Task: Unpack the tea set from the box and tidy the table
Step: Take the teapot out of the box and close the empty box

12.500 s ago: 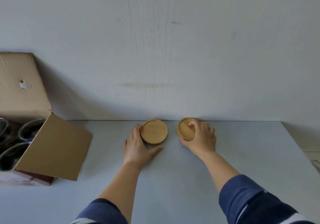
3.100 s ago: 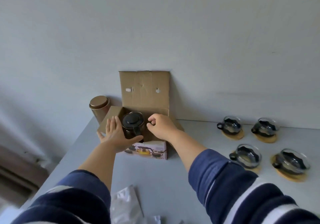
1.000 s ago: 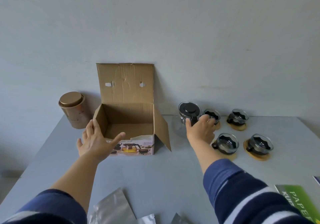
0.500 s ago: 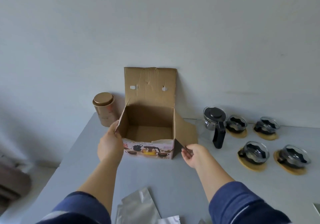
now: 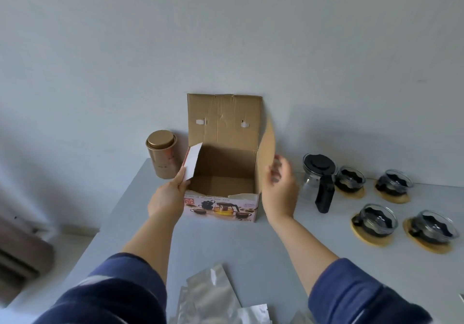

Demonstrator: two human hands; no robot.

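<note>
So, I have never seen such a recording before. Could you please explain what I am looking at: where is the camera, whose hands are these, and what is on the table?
No machine here: a person wears one camera on the head, looking forward and down at their own arms. The left hand pinches the left side flap of the open cardboard box; the right hand touches the raised right flap. The box looks empty inside. On the grey table, right of the box, stand a glass teapot with a black lid and handle, and four glass cups, each on a wooden coaster. A gold tin stands left of the box. Silver foil bags lie nearest the person.
</note>
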